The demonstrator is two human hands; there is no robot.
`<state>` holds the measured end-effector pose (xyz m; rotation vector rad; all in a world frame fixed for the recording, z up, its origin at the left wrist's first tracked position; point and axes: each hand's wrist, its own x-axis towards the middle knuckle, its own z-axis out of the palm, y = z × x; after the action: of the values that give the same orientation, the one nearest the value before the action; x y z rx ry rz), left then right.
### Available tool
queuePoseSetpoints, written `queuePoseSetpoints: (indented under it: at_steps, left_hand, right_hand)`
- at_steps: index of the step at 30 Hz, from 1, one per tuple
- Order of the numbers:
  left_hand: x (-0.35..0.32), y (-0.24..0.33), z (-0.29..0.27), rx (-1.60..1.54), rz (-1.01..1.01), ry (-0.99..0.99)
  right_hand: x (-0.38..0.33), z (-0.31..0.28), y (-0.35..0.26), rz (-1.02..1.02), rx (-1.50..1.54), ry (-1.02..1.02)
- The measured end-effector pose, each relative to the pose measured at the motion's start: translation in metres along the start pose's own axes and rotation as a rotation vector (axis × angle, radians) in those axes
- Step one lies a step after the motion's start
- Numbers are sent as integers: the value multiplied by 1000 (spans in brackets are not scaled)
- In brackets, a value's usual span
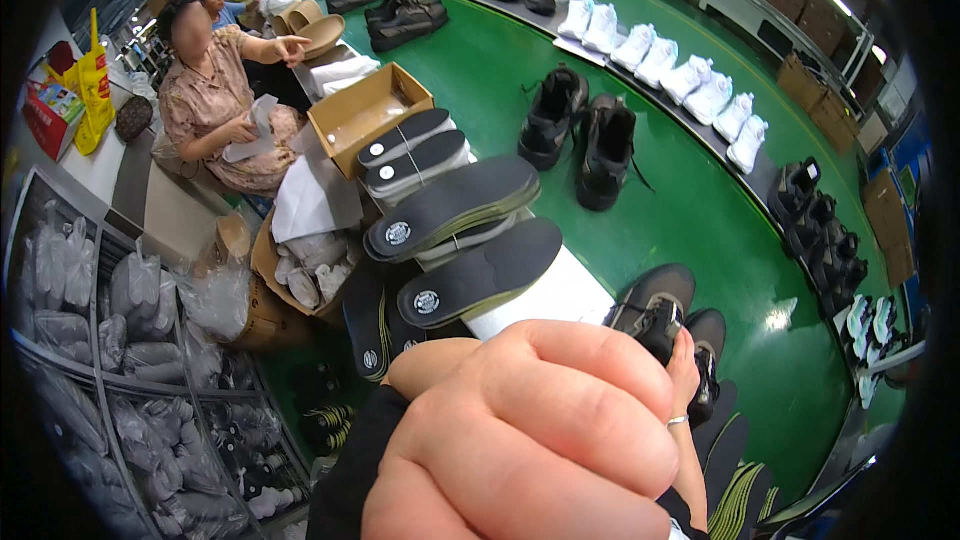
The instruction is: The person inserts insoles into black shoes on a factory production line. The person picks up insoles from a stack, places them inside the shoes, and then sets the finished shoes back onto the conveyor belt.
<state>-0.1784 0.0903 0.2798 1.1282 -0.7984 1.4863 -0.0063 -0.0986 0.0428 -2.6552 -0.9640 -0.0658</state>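
Observation:
My left hand [530,430] is raised close to the camera, its fingers curled into a fist. Whatever it may hold is hidden. To its right, my right hand [682,375], with a thin bracelet at the wrist, grips a dark grey-brown lace-up shoe [655,302] at its opening. The matching shoe [708,335] is beside it, partly covered by the hand. Beyond my fist, black insoles with a round white mark, a nearer one [490,270] and a farther one [460,202], lie on stacks with yellow-green edges.
An open cardboard box [370,120] stands behind the insoles. Two black shoes [605,145] rest on the green surface. White shoes [660,62] line a curved conveyor. A seated co-worker [225,105] is at left, above a rack [100,330] of bagged items. More insoles [740,500] are stacked lower right.

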Motion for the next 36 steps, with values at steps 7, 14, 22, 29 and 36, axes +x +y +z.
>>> queuePoseSetpoints:
  at_steps: [7, 14, 22, 29, 36]
  left_hand:
    - [-20, 46, 2, 73, -199, 44]
    - [-19, 41, 8, 16, -271, -13]
    - [-42, -8, 5, -119, -466, -30]
    - [-189, -104, -21, 585, -983, -711]
    - [-254, -138, -27, 604, -929, -828]
  right_hand:
    - [3, 3, -3, -65, 23, 68]
    - [0, 2, -2, -50, -23, 59]
    - [-3, 1, 6, -70, 35, 128]
    - [5, -6, 4, 59, 274, 25]
    - [16, -5, 24, 114, 554, -114]
